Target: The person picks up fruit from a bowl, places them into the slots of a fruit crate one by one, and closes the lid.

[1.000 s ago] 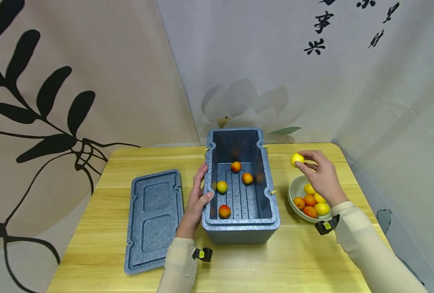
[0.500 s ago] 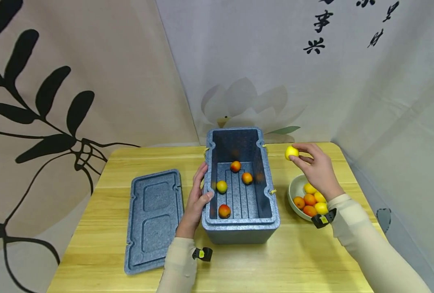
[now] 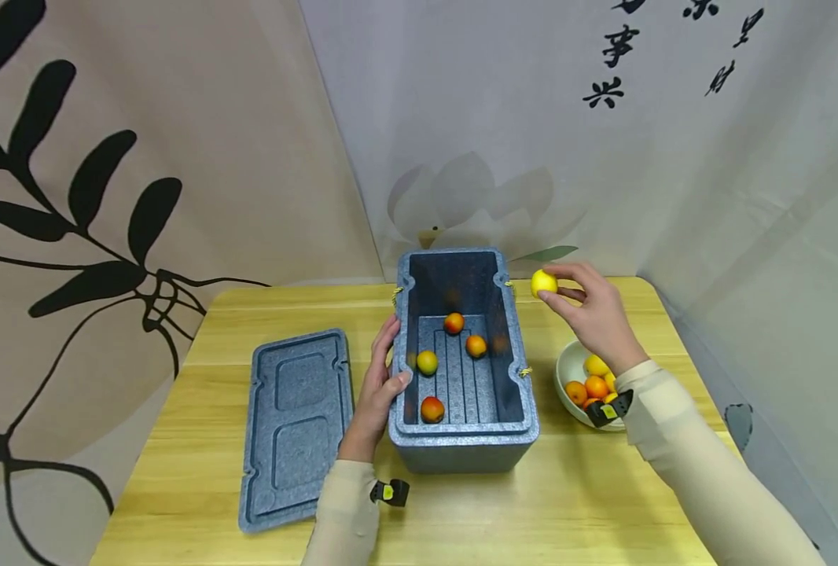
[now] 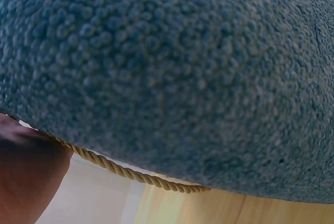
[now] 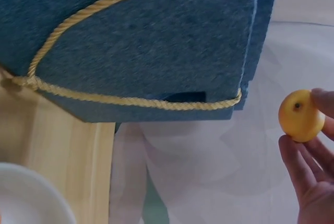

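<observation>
My right hand [image 3: 592, 314] holds a small round yellow fruit [image 3: 544, 284] between thumb and fingertips, in the air right of the blue-grey foam box [image 3: 464, 435]. In the right wrist view the fruit [image 5: 301, 115] shows a dark stem spot, and several fingers support it from below. My left hand [image 3: 376, 389] rests against the box's left side, fingers along the outer wall and thumb on the rim. Inside the open box lie one yellow-green fruit [image 3: 427, 362] and several orange-red fruits [image 3: 432, 409]. Foam fills most of the left wrist view.
A pale bowl [image 3: 564, 377] with several orange and yellow fruits stands right of the box, partly hidden by my right wrist. The box lid [image 3: 299, 428] lies left on the wooden table [image 3: 461, 519]. Yellow rope [image 5: 130, 101] hangs along the box's side. Printed cloth hangs behind.
My right hand has carried the yellow fruit left and slightly up, from above the bowl to near the box's right rim. My left hand and the box stay in place.
</observation>
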A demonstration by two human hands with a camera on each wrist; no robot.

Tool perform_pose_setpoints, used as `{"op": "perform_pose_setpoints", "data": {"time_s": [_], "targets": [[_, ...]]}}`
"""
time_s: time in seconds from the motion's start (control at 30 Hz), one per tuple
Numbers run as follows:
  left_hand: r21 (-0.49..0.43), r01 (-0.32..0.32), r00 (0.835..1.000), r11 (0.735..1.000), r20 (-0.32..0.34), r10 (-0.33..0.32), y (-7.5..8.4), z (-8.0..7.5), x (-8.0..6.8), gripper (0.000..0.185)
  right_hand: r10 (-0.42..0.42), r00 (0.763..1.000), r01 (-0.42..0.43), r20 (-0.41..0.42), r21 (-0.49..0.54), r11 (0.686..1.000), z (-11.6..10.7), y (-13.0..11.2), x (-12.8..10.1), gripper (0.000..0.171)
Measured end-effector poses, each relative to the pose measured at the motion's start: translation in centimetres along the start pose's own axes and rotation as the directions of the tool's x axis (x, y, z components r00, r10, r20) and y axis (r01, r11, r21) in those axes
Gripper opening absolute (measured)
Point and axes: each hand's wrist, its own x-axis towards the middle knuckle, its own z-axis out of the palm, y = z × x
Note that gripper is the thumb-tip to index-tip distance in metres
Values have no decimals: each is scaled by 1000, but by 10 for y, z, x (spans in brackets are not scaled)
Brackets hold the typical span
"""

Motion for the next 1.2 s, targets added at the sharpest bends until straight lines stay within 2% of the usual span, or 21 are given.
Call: {"op": "perform_pose_setpoints", "data": {"time_s": [0.13, 0.4, 0.87, 1.2], "targets": [[5, -5, 1000, 1000, 0, 5, 0, 0, 0, 74, -12, 1000, 12, 7, 6, 1000, 4, -3, 7, 36], [-27, 4, 1000, 1000, 17, -3, 0, 2, 0, 74, -54, 998, 52, 35, 44, 998, 13, 18, 20, 39], [-39, -1, 1000, 999, 30, 2, -3, 4, -1, 74, -90, 993, 90, 74, 2, 996, 21, 14, 34, 38], [-15, -8, 1000, 1000, 7, 8, -1, -2, 1, 75, -77, 987, 71, 140, 45, 996, 33, 6, 52, 38]]}}
